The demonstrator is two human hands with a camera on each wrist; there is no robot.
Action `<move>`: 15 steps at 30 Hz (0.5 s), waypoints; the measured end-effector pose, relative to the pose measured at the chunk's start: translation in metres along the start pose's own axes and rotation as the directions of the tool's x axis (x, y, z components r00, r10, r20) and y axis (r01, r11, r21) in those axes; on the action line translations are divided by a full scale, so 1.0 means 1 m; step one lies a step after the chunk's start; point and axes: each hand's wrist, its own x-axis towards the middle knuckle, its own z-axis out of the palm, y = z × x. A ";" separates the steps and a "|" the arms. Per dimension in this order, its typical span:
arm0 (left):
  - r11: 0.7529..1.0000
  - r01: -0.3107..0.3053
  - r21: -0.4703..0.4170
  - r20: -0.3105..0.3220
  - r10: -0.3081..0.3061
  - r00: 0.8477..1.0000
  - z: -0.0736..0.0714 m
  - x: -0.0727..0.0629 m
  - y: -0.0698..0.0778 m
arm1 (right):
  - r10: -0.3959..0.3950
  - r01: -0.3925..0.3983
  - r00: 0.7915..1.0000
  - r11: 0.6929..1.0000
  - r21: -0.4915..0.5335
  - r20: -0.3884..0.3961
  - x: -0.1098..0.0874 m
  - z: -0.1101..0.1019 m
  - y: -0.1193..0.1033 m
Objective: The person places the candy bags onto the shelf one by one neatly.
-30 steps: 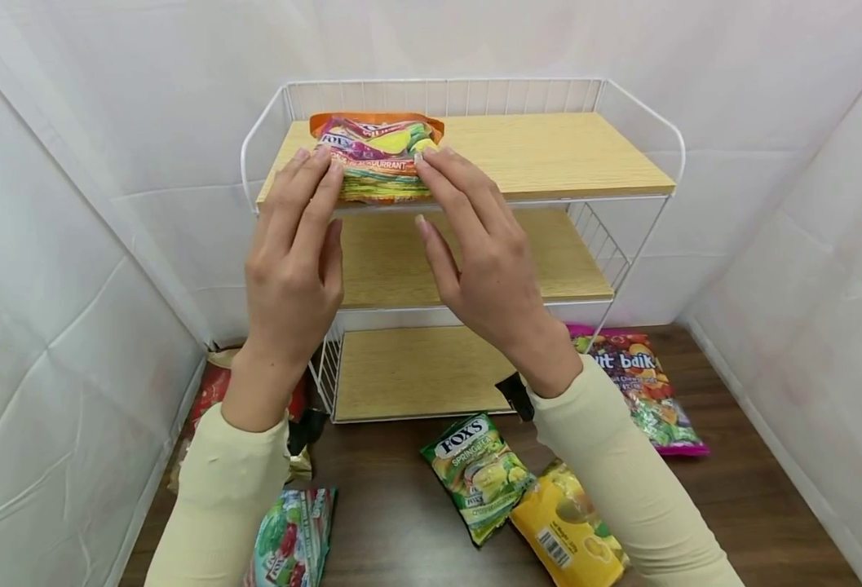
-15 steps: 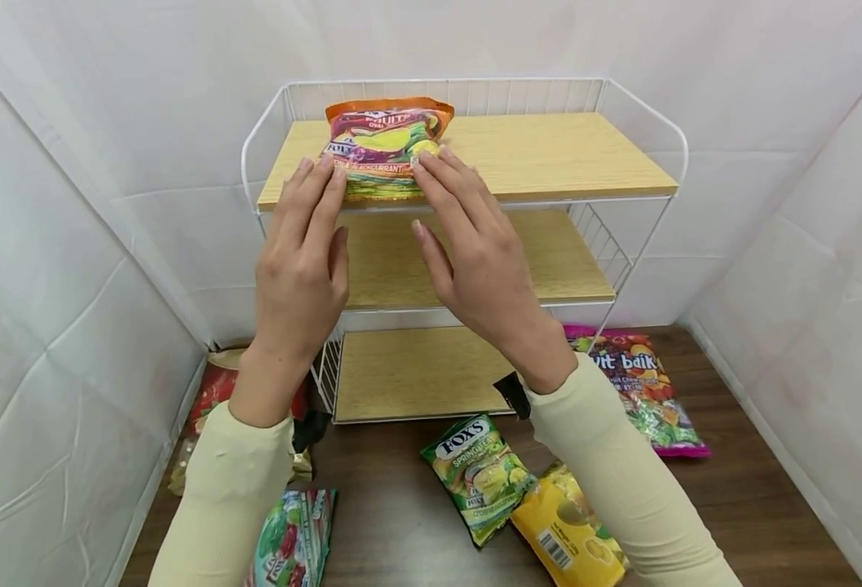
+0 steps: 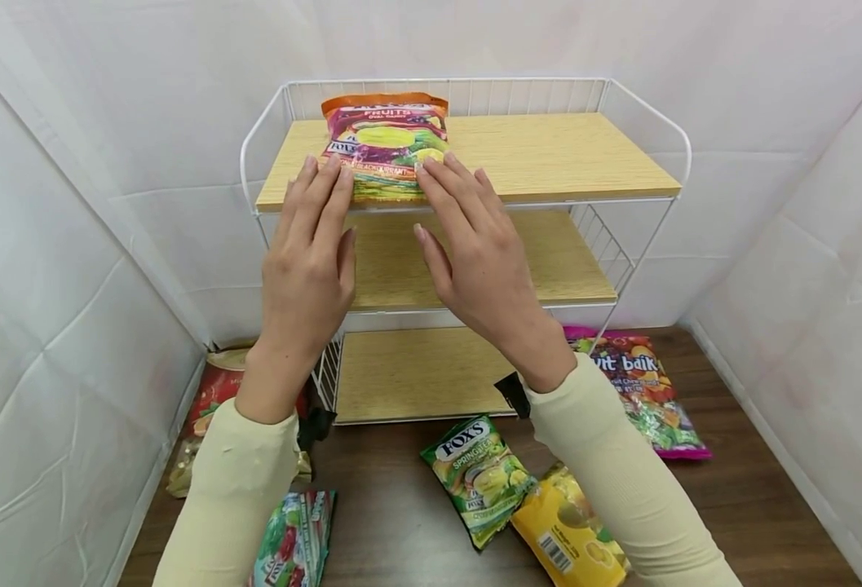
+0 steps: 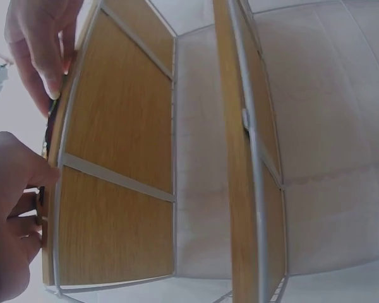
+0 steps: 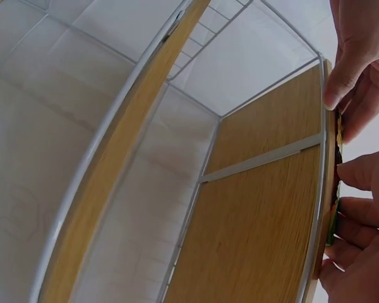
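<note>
A candy bag [image 3: 386, 147], purple with an orange top edge and "FRUITS" printed on it, lies on the left half of the top board of a white wire shelf rack [image 3: 563, 155]. My left hand [image 3: 306, 261] rests its straight fingertips on the bag's near left corner. On the near right corner lie the extended fingers of my right hand [image 3: 478, 257]. Both thumbs point up below the board's front edge. From underneath, the wrist views show the boards and both hands at that edge; only slivers of the bag appear there.
On the dark table [image 3: 379, 489] lie a green Fox's bag [image 3: 478, 477], a yellow bag [image 3: 570, 530] and a teal bag [image 3: 294, 538]. A red bag [image 3: 214, 391] is at the left, a pink-edged bag [image 3: 643, 391] at the right. White sheet walls surround the rack.
The bag has been flattened and pushed slightly back, so more of its printed front shows. My left hand has shifted a little right; the right hand has hardly moved.
</note>
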 end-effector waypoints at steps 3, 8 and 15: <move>1.000 0.001 0.001 0.006 -0.001 1.000 -0.001 0.001 0.000 | -0.003 0.003 1.000 1.000 0.006 0.010 0.001 -0.001 0.000; 1.000 0.002 0.015 0.019 -0.003 1.000 -0.004 -0.002 0.001 | -0.015 0.014 1.000 1.000 0.016 0.028 0.002 -0.004 -0.003; 1.000 -0.004 0.029 0.035 0.003 0.999 -0.009 -0.006 0.002 | -0.056 0.056 0.998 0.998 -0.004 0.033 0.000 -0.010 -0.008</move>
